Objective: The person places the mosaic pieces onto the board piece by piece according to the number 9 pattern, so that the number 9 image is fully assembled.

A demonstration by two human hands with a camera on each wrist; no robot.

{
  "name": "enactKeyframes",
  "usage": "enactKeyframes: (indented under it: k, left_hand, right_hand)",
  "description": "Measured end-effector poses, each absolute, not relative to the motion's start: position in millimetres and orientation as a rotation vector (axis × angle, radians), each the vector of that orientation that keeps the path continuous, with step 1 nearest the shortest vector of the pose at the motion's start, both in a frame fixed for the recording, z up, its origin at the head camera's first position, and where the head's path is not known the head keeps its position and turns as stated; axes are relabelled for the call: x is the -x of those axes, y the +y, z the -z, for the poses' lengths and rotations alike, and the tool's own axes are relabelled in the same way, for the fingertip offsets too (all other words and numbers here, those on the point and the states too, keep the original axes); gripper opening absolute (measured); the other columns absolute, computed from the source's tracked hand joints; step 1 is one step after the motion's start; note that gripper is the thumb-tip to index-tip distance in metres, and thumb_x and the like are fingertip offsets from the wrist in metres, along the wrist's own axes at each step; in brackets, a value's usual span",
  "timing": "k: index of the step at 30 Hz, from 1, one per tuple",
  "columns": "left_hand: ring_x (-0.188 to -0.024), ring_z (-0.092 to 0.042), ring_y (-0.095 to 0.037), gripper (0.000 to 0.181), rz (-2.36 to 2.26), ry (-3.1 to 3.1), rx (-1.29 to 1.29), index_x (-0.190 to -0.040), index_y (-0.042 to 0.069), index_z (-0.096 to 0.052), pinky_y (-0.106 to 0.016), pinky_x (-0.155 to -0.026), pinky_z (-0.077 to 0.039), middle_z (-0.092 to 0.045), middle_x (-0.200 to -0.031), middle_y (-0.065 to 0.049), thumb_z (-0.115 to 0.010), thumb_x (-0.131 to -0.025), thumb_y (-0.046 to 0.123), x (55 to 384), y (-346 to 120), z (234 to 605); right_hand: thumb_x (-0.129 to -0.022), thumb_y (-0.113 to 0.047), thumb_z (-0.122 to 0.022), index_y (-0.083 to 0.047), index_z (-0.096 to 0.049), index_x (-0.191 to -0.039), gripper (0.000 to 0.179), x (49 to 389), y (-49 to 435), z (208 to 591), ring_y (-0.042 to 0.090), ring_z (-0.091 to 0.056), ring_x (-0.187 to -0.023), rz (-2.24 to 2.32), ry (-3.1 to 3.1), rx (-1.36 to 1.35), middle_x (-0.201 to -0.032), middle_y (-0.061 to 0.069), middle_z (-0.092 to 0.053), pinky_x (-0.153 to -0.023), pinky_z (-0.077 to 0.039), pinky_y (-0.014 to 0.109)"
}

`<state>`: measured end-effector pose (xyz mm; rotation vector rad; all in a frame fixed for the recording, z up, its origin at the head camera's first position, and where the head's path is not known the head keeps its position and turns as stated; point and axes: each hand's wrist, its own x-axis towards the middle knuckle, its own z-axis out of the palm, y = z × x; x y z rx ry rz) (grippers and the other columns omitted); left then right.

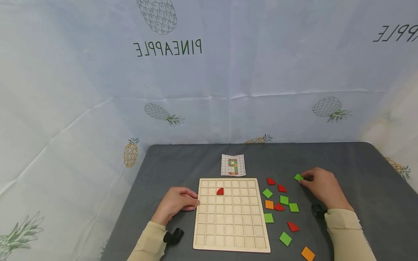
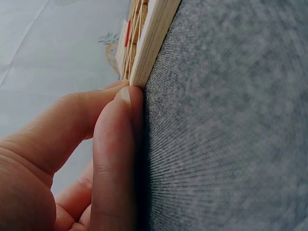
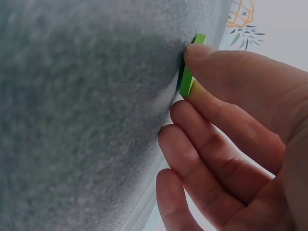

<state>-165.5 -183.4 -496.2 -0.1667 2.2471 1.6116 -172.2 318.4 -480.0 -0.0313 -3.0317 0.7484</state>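
Note:
A wooden grid board (image 1: 220, 219) lies on the grey table, with one red quarter-circle tile (image 1: 220, 191) in its second row from the top, third column. My left hand (image 1: 179, 201) is at the board's left edge; in the left wrist view, thumb and forefinger pinch the wooden rim (image 2: 153, 45). To the right of the board, my right hand (image 1: 323, 186) holds a green square tile (image 1: 298, 177) by its edges. Up close in the right wrist view, the thumb presses on the green tile (image 3: 187, 77), which is near the cloth, while the other fingers are spread loosely below.
Right of the board lie loose green squares (image 1: 285, 239), red quarter-circles (image 1: 293, 227) and orange squares (image 1: 308, 253). A small printed card (image 1: 241, 170) with a coloured grid pattern sits just behind the board. A pineapple-print curtain (image 1: 261, 72) hangs around the table (image 1: 183, 163).

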Motion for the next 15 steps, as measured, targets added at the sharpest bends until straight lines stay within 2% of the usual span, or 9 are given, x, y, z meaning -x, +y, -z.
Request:
enactKeyframes:
  k: [15]
  left_hand:
    - [-0.072, -0.076, -0.012, 0.028, -1.596, 2.247, 0.181, -0.103, 0.002, -0.081, -0.029, -0.073, -0.067, -0.078, -0.082, -0.006, -0.094, -0.08, 0.012, 166, -184, 496]
  right_hand:
    - [-0.093, -0.013, -0.083, 0.005, -0.079, -0.116, 0.03, 176, 296, 473, 0.043, -0.07, -0.099, -0.727, -3.068, -0.016, -0.11, 0.026, -0.072, -0.08, -0.062, 0.058]
